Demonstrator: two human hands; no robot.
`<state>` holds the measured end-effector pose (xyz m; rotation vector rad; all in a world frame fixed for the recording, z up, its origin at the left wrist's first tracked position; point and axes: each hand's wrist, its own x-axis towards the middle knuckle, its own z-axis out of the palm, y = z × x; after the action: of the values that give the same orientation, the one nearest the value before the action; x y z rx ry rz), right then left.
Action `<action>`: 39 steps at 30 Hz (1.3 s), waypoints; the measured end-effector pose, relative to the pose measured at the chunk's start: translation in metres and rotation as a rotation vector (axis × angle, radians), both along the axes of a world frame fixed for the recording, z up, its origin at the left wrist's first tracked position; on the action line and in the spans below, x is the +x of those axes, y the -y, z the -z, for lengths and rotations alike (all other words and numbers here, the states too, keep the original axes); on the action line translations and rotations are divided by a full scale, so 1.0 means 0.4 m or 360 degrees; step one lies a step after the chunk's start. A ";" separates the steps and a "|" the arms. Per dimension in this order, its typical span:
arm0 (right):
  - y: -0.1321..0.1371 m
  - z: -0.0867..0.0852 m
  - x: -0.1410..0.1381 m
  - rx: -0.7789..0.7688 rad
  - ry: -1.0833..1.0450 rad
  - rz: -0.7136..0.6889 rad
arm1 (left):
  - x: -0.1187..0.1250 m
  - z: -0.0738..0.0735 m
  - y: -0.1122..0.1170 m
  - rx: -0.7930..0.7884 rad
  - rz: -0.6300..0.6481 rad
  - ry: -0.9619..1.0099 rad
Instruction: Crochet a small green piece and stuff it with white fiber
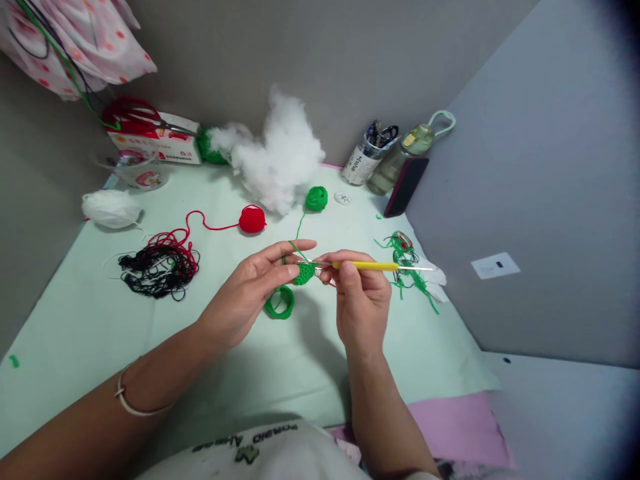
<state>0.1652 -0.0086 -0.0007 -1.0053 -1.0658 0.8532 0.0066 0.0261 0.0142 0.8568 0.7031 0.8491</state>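
Note:
Between thumb and fingers, my left hand (255, 283) pinches a small green crochet piece (303, 273). A strand of green yarn passes over the fingers of that hand and leads back to a green yarn ball (317, 199). My right hand (363, 293) grips a crochet hook (370, 266) with a yellow handle, its tip side pointing left at the crochet piece. Where hook and stitches meet is too small to make out. On the table just below my left fingers lies a green ring-shaped crochet piece (279, 303).
White stuffing (280, 157) is heaped at the back, near a red yarn ball (252, 219). Tangled black yarn (157, 270) lies left, green scraps (407, 260) right. Scissors (135, 117) rest on a box (175, 150). A pen cup (361, 163), bottle (395, 163) and phone (406, 187) stand back right.

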 end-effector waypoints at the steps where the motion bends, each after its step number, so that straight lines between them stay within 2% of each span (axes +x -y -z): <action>1: 0.000 0.000 0.002 -0.0010 -0.0068 -0.0024 | -0.003 -0.001 -0.002 0.0003 -0.0011 -0.0011; 4: 0.003 -0.006 0.003 0.0019 -0.0091 -0.0036 | -0.011 -0.002 -0.006 0.0059 -0.0044 -0.0029; 6: 0.009 -0.008 -0.001 0.0092 0.0096 0.0043 | -0.015 0.001 -0.005 0.0130 -0.0058 -0.0067; 10: 0.022 0.006 -0.014 0.0487 0.0907 0.0228 | -0.008 0.009 0.004 0.0202 -0.0197 -0.0163; 12: 0.025 0.018 -0.018 0.0715 0.1308 0.0356 | -0.001 0.010 0.008 0.0060 -0.0169 -0.0075; 14: 0.026 0.027 -0.018 0.0804 0.1473 0.0457 | 0.005 0.010 0.008 -0.0167 -0.0022 0.0070; 15: 0.026 0.027 -0.017 0.0790 0.1418 0.0458 | 0.005 0.010 0.007 -0.0263 0.0044 0.0126; 17: 0.024 0.020 -0.012 0.0659 0.1063 0.0408 | 0.002 0.007 0.001 -0.0345 0.0085 0.0183; 20: 0.016 0.001 -0.006 0.0401 0.0408 0.0272 | -0.006 -0.001 -0.006 -0.0270 0.0054 0.0193; 22: 0.009 -0.008 -0.007 0.0303 0.0238 0.0129 | -0.008 -0.005 -0.005 -0.0185 0.0091 0.0175; 24: 0.004 -0.010 -0.010 0.0252 0.0265 0.0058 | -0.004 -0.007 -0.001 -0.0102 0.0088 0.0142; 26: 0.006 -0.005 -0.015 0.0264 0.0401 0.0110 | 0.002 -0.005 0.003 -0.0036 0.0001 0.0094; 28: 0.011 0.005 -0.018 0.0381 0.0646 0.0188 | 0.009 -0.001 0.006 -0.0029 -0.0098 0.0066; 30: 0.018 0.015 -0.019 0.0568 0.0980 0.0273 | 0.012 0.004 0.005 -0.0125 -0.0097 0.0107; 32: 0.022 0.020 -0.017 0.0699 0.1195 0.0345 | 0.012 0.007 0.001 -0.0276 0.0013 0.0215; 33: 0.022 0.019 -0.015 0.0710 0.1184 0.0361 | 0.010 0.008 -0.002 -0.0345 0.0073 0.0270; 35: 0.020 0.012 -0.012 0.0635 0.0913 0.0360 | 0.006 0.007 -0.007 -0.0420 0.0112 0.0339; 37: 0.014 0.002 -0.010 0.0490 0.0513 0.0300 | 0.003 0.004 -0.008 -0.0387 0.0050 0.0334; 39: 0.009 -0.005 -0.011 0.0346 0.0275 0.0188 | 0.004 0.002 -0.004 -0.0281 -0.0002 0.0272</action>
<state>0.1609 -0.0121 0.0011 -0.9596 -1.2049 0.5488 0.0080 0.0277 0.0135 0.6183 0.6182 0.8373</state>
